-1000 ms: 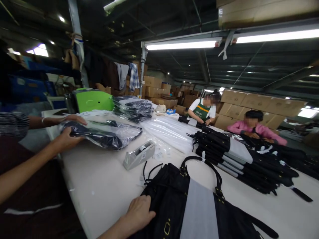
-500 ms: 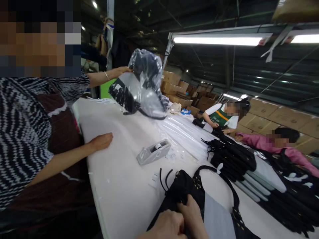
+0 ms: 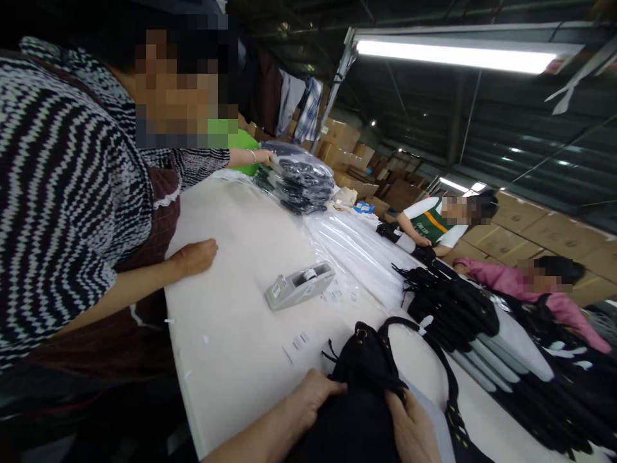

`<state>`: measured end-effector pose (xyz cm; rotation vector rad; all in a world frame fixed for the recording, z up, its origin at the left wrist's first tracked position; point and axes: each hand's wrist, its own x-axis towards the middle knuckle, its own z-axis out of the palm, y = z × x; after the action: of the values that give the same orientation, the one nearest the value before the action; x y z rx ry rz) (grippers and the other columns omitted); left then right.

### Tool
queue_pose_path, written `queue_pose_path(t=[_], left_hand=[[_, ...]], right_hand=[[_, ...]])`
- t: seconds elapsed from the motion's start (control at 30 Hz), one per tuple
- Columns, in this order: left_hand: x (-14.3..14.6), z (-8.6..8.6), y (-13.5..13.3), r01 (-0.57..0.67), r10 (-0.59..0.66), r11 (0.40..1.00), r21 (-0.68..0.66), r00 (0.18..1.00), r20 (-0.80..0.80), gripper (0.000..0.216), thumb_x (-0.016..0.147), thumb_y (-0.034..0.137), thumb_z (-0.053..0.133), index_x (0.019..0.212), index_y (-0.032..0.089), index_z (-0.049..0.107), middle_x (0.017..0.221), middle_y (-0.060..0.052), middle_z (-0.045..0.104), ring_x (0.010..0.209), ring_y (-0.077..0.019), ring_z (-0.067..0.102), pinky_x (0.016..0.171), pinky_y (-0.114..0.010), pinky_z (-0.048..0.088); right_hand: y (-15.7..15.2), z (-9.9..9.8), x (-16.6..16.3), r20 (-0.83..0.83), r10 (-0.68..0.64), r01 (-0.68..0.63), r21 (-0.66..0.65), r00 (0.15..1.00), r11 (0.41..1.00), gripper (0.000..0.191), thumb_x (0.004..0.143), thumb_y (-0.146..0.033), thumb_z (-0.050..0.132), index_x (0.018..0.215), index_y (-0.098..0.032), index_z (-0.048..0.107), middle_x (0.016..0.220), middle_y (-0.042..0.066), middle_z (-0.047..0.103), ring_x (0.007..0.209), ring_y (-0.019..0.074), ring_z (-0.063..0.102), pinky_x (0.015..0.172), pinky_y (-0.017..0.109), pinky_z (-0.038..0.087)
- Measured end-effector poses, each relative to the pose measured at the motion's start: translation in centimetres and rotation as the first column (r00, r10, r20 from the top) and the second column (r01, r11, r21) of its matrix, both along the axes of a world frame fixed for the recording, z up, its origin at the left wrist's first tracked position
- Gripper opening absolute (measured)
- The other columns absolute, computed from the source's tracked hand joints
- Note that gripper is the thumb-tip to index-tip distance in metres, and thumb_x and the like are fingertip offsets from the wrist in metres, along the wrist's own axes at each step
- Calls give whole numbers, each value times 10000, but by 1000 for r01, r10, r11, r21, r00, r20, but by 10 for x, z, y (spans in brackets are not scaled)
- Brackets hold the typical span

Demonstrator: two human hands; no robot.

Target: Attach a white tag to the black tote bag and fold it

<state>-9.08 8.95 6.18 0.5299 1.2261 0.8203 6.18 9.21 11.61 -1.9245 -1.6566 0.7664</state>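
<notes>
A black drawstring bag (image 3: 359, 386) with gold eyelets and a loose cord end lies on the table at the bottom of the head view. My left hand (image 3: 313, 395) grips its left side, thumb laid over the black cloth. On the opposite side my right hand (image 3: 409, 415) is closed on the edge, its fingers partly hidden by the fabric. A black strap (image 3: 448, 360) with gold fittings curves out to the right, beside a pale grey sheet (image 3: 431, 402) partly under my right hand.
A grey tape dispenser (image 3: 299, 286) and paper labels (image 3: 299, 341) sit on the white table (image 3: 226, 334). Clear plastic bags (image 3: 357, 247) lie behind. Black bags (image 3: 482, 328) are stacked at right. A co-worker's hand (image 3: 195, 257) rests at left; bagged goods (image 3: 303, 177) are piled beyond.
My hands have moved apart, from close together at the bag's top to its two sides. The co-worker has lowered the plastic-wrapped bag onto the pile at the back.
</notes>
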Motion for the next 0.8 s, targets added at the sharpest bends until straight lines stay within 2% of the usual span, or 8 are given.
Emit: queue_pose_path(t=[0.1, 0.2, 0.27, 0.37, 0.43, 0.5, 0.63, 0.8], left_hand=[[-5, -3, 4, 41, 21, 984, 175, 941, -338, 251, 521, 110, 647, 756, 131, 561, 756, -40, 612, 788, -226, 583, 701, -307, 445], [-15, -6, -1, 292, -82, 942, 166, 678, -731, 394, 607, 150, 608, 990, 86, 539, 983, -130, 601, 949, -274, 546, 810, -348, 421], [-18, -3, -7, 407, -134, 907, 112, 529, -838, 514, 671, 167, 557, 1159, 54, 441, 1135, -179, 527, 1063, -296, 480, 906, -390, 369], [-16, 6, -11, 525, -20, 823, 216, 408, -913, 398, 758, 191, 455, 1144, 92, 472, 1175, -156, 486, 1113, -304, 408, 962, -442, 308], [-9, 8, -5, 603, 40, 721, 342, 456, -889, 325, 801, 154, 345, 1064, 119, 532, 1095, -128, 532, 1068, -275, 434, 944, -423, 339], [1, 3, 5, 624, 20, 642, 447, 568, -823, 345, 811, 133, 300, 1067, 121, 532, 1131, -124, 526, 1099, -242, 430, 968, -381, 345], [19, -12, 24, 522, 15, 639, 565, 726, -688, 337, 779, 139, 369, 1084, 71, 497, 1298, -157, 389, 1218, -209, 335, 1054, -328, 260], [19, -17, 41, 541, -97, 610, 579, 776, -623, 404, 701, 75, 430, 1103, 90, 466, 1138, -124, 514, 1091, -201, 457, 984, -324, 344]], right_hand=[[-1, -13, 8, 58, -4, 0, 67, 998, 998, 382, 720, -481, 357, 825, -180, 567, 784, 88, 655, 787, 249, 604, 682, 310, 447], [-4, -37, 11, 75, 8, -11, 35, 997, 999, 370, 717, -401, 377, 916, -145, 555, 894, 129, 656, 868, 260, 602, 717, 317, 451], [-6, -48, 9, 65, 18, -17, -12, 998, 1000, 372, 735, -384, 367, 951, -136, 542, 906, 140, 656, 903, 262, 600, 717, 315, 457], [-6, -49, 4, 33, 34, -33, -33, 999, 999, 402, 787, -438, 327, 978, -147, 530, 910, 130, 657, 932, 258, 596, 729, 314, 463], [-5, -46, 0, 19, 43, -43, 16, 999, 999, 422, 798, -450, 316, 999, -145, 528, 1002, 136, 636, 986, 256, 573, 780, 318, 456], [-3, -43, -3, 23, 57, -58, 70, 998, 996, 428, 802, -435, 316, 1021, -136, 529, 1080, 145, 605, 1023, 260, 554, 807, 323, 448], [-2, -35, -11, 118, 88, -95, 57, 989, 994, 424, 823, -401, 285, 1033, -136, 542, 1032, 149, 624, 959, 275, 582, 724, 332, 458], [-5, -7, -35, 331, 72, -66, -29, 941, 997, 322, 862, -318, 278, 931, -165, 553, 876, 133, 659, 834, 280, 612, 660, 324, 410]])
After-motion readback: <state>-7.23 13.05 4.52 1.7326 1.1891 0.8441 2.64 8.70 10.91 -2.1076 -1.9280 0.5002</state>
